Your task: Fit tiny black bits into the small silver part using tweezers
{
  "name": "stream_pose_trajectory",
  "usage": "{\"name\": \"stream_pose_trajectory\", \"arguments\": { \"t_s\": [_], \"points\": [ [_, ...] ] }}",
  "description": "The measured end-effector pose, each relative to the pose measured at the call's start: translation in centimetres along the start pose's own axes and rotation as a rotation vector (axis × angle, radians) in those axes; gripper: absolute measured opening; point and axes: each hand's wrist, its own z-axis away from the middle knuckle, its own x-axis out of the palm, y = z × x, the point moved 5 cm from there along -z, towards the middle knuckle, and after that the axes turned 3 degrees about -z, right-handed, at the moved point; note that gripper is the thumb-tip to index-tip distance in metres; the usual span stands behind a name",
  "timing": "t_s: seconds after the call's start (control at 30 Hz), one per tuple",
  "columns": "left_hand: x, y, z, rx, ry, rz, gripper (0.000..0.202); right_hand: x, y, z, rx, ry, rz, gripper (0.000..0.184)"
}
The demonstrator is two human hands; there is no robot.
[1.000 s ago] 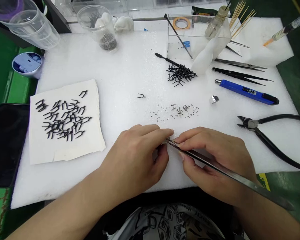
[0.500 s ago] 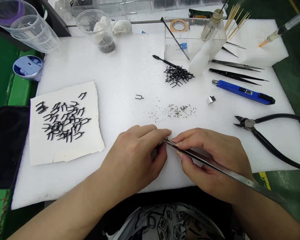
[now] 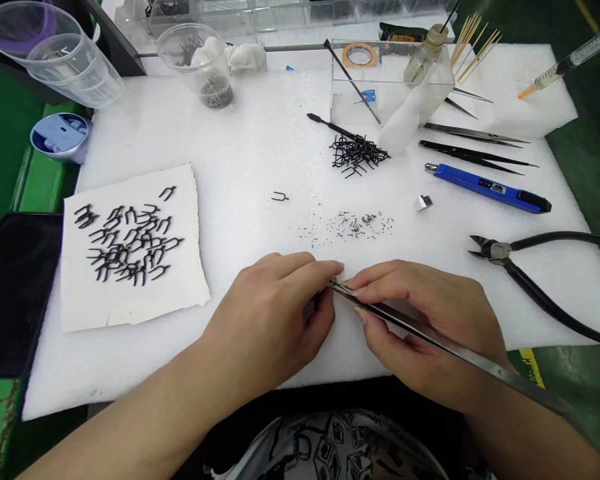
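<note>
My right hand (image 3: pixel 425 320) is closed around metal tweezers (image 3: pixel 445 343), whose tip points left to my other hand's fingertips. My left hand (image 3: pixel 275 313) pinches something small at that tip; the fingers mostly hide it, and I cannot make out its kind. Just beyond my hands lie tiny dark bits (image 3: pixel 363 225), scattered on the white foam sheet (image 3: pixel 250 153). One small black fork-shaped part (image 3: pixel 280 196) lies alone farther up. A heap of similar black parts (image 3: pixel 360 153) sits behind the bits, and many more fork-shaped parts (image 3: pixel 130 243) rest on white paper (image 3: pixel 90 310) at the left.
Black-handled cutting pliers (image 3: pixel 500 252), a blue knife (image 3: pixel 487 187), black tweezers (image 3: pixel 473 155) and a small metal block (image 3: pixel 423 203) lie at the right. A clear box (image 3: pixel 345 110), a glass bottle (image 3: pixel 425 53) and a plastic cup (image 3: pixel 195 63) stand behind. A phone (image 3: pixel 17 293) lies left.
The whole view has shifted slightly, so everything sits a little lower. Both hands and the tweezers keep nearly the same pose, and the parts on the sheet have not moved.
</note>
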Motion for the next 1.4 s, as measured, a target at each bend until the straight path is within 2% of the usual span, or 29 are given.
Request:
{"name": "stream_pose_trajectory", "arguments": {
  "t_s": [0.27, 0.43, 0.53, 0.63, 0.7, 0.8, 1.03, 1.23, 1.4],
  "points": [
    [0.0, 0.1, 0.0, 0.002, -0.001, 0.001, 0.025, -0.1, 0.1, 0.0, -0.016, 0.009, -0.037, 0.021],
    [0.0, 0.1, 0.1, -0.004, -0.003, -0.015, 0.022, -0.8, 0.4, 0.6, -0.006, 0.077, -0.158, 0.027],
    [0.1, 0.1, 0.1, -0.003, -0.001, -0.045, 0.019, -1.6, 0.9, 0.8, 0.101, 0.170, -0.170, 0.028],
    [0.1, 0.1, 0.1, 0.005, 0.016, -0.081, 0.016, -2.9, 1.1, 0.6, 0.221, 0.299, -0.031, 0.022],
    [0.0, 0.1, 0.1, 0.007, 0.028, -0.087, 0.016, -3.6, 0.9, 0.1, 0.256, 0.311, 0.117, 0.019],
    [0.0, 0.0, 0.2, -0.007, 0.033, -0.084, 0.017, -3.7, 1.0, -0.8, 0.275, 0.259, 0.268, 0.015],
    [-0.1, 0.2, 0.1, -0.008, 0.035, -0.089, 0.022, -3.0, 2.8, -1.1, 0.446, 0.373, 0.168, 0.009],
    [-0.2, 0.1, 0.2, -0.037, 0.046, -0.109, 0.024, -2.8, 3.1, -1.0, 0.376, 0.306, 0.215, 0.010],
    [-0.5, 0.0, 0.4, -0.087, 0.103, -0.197, 0.020, -2.8, 3.4, -0.9, 0.353, 0.324, 0.218, 0.009]
  ]
}}
